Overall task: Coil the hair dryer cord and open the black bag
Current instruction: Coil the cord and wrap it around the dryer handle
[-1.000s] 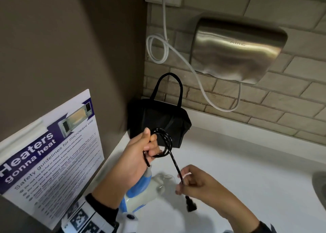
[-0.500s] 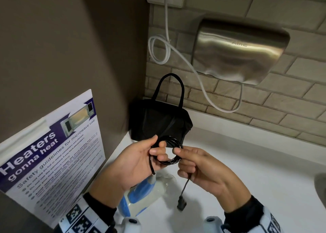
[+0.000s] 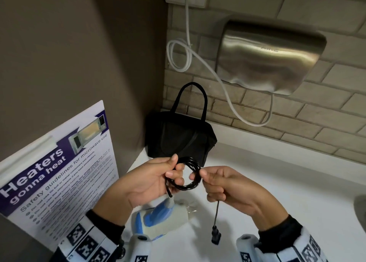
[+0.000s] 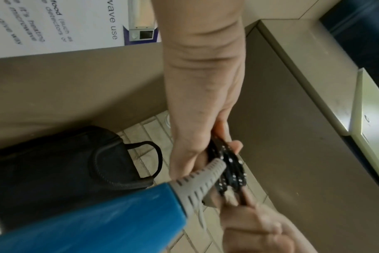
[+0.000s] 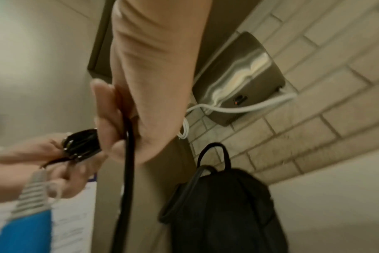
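Note:
The black hair dryer cord [image 3: 187, 174] is wound into a small coil held above the counter. My left hand [image 3: 158, 180] grips the coil's left side, fingers curled through the loops [image 4: 229, 164]. My right hand [image 3: 223, 186] pinches the coil's right side, and the cord tail [image 5: 128, 154] runs down through its fingers to the plug [image 3: 215, 235]. The blue and white hair dryer [image 3: 158, 220] hangs below my left hand. The black bag [image 3: 178, 140] stands shut in the corner behind the hands, handles up.
A microwave safety poster [image 3: 59, 172] leans on the left wall. A steel hand dryer [image 3: 267, 57] is mounted on the brick wall, its white cable [image 3: 186, 49] running to a socket above. A sink edge [image 3: 360, 208] shows at the right on the white counter [image 3: 277, 172].
My right hand rose from the cord's lower stretch up to the coil and laid another loop on it. The hanging tail with the plug has grown shorter. The left hand stays on the coil.

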The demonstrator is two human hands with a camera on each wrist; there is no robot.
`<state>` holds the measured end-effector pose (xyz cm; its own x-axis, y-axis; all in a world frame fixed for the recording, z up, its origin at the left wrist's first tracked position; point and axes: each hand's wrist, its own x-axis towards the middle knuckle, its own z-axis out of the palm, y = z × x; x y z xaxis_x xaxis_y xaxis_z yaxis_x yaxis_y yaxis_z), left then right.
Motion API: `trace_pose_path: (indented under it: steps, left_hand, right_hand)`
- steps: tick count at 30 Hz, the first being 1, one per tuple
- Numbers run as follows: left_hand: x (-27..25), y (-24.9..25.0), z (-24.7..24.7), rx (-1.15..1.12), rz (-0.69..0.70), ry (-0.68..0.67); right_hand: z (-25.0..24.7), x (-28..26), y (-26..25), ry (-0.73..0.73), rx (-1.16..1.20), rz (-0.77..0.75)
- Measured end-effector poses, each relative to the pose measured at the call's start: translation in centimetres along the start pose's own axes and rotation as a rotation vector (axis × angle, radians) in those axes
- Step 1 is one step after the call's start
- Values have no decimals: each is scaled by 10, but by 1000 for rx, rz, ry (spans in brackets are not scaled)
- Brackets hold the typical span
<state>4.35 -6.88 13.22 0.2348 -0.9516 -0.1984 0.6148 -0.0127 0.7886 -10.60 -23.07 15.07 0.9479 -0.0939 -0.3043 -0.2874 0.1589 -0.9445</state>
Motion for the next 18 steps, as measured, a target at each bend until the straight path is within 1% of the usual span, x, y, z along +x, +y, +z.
trace_pose_path:
  steps: [2, 4, 5, 8, 9, 11, 13, 14, 16, 17, 18]
  left_hand:
    - [-2, 0, -5, -33, 45, 55]
    - [-3, 1, -10, -74, 79, 99]
    - [-2, 0, -11, -88, 94, 116]
    - [-2, 1, -7, -95, 126, 155]
    - [-2, 1, -5, -91, 130, 161]
    - [-3, 3, -2, -86, 126, 160]
    - [-4, 1, 1, -86, 102, 149]
    - [-4, 0, 2, -92, 88, 143]
    - [-3, -3, 3, -111, 67, 133]
    - [-2, -4, 4, -120, 62, 131]
    - [-2, -4, 5, -131, 59, 130]
  right_hand:
    - [-7, -3, 0, 83, -219, -51]
    - [-16, -7, 3, 136, -425, -70]
    - [-20, -8, 5, 162, -554, -67]
    - [-34, -3, 17, 289, -1040, -24]
    - [-40, -1, 22, 344, -1154, -11]
    - [-55, 5, 38, 467, -1296, 9]
    - [-69, 10, 53, 623, -1373, 0]
    - [-72, 12, 58, 694, -1356, -25]
    - [-73, 17, 67, 774, -1262, -65]
    - [-73, 21, 68, 783, -1179, -70]
    - [-72, 24, 68, 782, -1038, -73]
